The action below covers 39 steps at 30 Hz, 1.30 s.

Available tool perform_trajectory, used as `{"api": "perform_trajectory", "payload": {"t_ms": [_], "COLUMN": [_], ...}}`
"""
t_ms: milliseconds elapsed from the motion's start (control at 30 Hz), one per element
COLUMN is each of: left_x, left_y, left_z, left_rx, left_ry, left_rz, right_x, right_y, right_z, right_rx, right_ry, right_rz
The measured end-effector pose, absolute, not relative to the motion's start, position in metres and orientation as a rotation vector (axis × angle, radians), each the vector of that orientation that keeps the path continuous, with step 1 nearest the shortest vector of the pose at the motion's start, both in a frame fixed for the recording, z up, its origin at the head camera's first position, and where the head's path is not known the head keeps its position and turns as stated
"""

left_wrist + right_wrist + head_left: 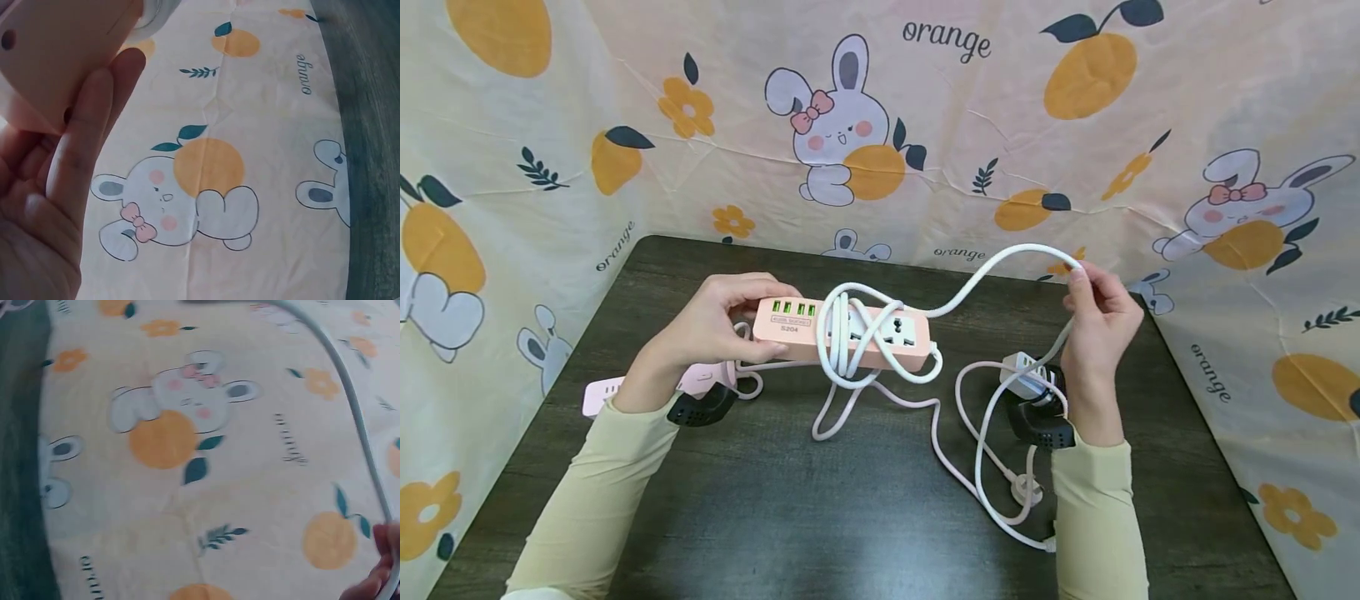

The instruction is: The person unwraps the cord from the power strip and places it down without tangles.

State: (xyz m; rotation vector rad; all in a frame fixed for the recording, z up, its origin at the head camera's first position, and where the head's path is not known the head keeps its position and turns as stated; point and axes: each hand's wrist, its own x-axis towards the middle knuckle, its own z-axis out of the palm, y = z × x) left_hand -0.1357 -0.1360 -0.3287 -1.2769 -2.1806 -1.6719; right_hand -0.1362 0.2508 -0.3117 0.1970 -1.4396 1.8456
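My left hand point(730, 321) grips the left end of a peach power strip point(790, 321), thumb at the front and fingers behind, holding it above the table. White cable point(842, 333) is wound in several loops around the strip's middle and right part. From the strip the cable arcs up to the right, where my right hand point(1097, 312) pinches it between thumb and fingers. Past that hand it droops to the table. The left wrist view shows the strip's plain underside point(62, 56) against the fingers. In the right wrist view only fingertips point(372, 581) on the cable appear.
A pink power strip point(703, 377) lies behind my left wrist, its thin pink cord point(917, 403) trailing right across the dark table point(760, 517). Beside my right wrist are a white power block point(1021, 371) and a round plug point(1026, 490). A patterned cloth point(715, 167) hangs behind.
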Motion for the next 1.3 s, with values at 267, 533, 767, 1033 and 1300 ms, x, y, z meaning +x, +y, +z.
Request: {"api": "perform_trajectory", "payload": {"t_ms": [267,533,767,1033,1300], "left_x": [-0.137,-0.139,-0.138,-0.135,-0.136], "left_y": [-0.142,-0.147,-0.149,-0.155,-0.160], "left_z": [-0.334,-0.332,-0.326,-0.322,-0.321], "left_rx": [-1.074,-0.743,-0.710,-0.660,-0.660], "left_ry": [-2.205,-2.108,-2.015,-1.969,-1.980], "left_rz": [-1.601,-1.560,-1.621,-1.629,-1.613], "right_x": [-0.102,-0.089,-0.088,-0.080,-0.050], "right_y": [0.274,0.294,0.307,0.310,0.295], "right_z": [-0.305,-0.321,-0.329,-0.328,-0.340], "right_rx": [0.625,1.175,1.089,1.026,0.912], "right_ry": [-1.115,-1.287,-1.896,-2.410,-2.895], "right_rz": [2.141,2.160,1.761,1.173,0.699]}}
